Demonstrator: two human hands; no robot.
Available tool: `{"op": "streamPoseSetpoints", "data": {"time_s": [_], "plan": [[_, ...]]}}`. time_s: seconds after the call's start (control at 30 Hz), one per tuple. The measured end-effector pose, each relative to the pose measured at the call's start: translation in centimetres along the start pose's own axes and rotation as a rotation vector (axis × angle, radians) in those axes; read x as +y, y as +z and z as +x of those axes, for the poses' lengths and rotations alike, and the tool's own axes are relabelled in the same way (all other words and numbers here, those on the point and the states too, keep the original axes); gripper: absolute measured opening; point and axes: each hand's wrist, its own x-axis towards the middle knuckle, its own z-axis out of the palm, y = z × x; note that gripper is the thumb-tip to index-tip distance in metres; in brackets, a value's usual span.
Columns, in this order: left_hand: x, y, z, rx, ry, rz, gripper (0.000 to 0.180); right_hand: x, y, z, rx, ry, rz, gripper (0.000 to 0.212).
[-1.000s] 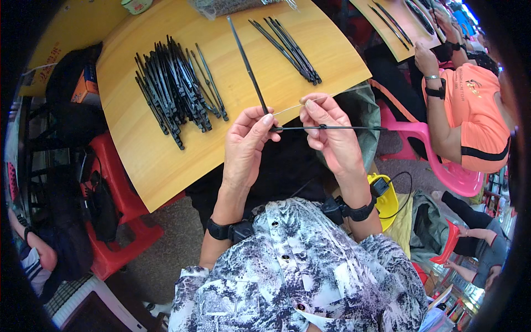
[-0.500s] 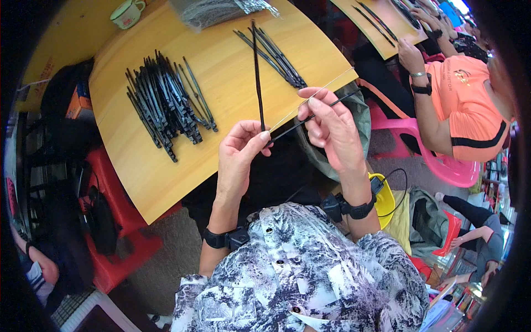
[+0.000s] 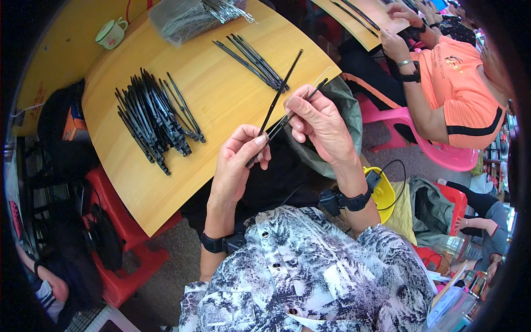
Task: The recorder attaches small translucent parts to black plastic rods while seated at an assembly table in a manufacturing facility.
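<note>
My left hand (image 3: pixel 237 163) pinches the near ends of two thin black sticks and a fine metal wire over the table's near edge. One black stick (image 3: pixel 283 86) slants up and away to the right. The second stick (image 3: pixel 322 84) runs through the closed fingers of my right hand (image 3: pixel 323 124), its tip sticking out beyond them. Alongside it, the shiny wire (image 3: pixel 327 72) also passes through my right fingers. A small group of black sticks (image 3: pixel 249 61) lies just beyond my hands, and a large pile of similar sticks (image 3: pixel 152 113) rests further left.
On the wooden table (image 3: pixel 119 191) sits a clear plastic bag (image 3: pixel 185 25) topped with silvery strands. A light mug (image 3: pixel 111 34) stands at the far left. Red plastic seats (image 3: pixel 124 271) are at left; a person in an orange shirt (image 3: pixel 442 94) sits at right beside another table.
The stick that stood nearly upright now leans right, closer to the other stick and the wire. My right hand has turned and come nearer the left. The whole view has shifted a little.
</note>
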Motion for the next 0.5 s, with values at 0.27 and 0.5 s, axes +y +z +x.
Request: {"op": "streamPoseSetpoints", "data": {"time_s": [0.27,0.5], "plan": [[0.0,0.9,0.9,-0.046,-0.015,-0.021,0.010,-0.2,-0.7,0.1,-0.035,-0.003,0.028,0.014],[0.0,1.2,1.3,-0.067,-0.062,-0.056,0.011,-0.1,-0.9,0.0,-0.020,0.011,-0.010,0.014]]}}
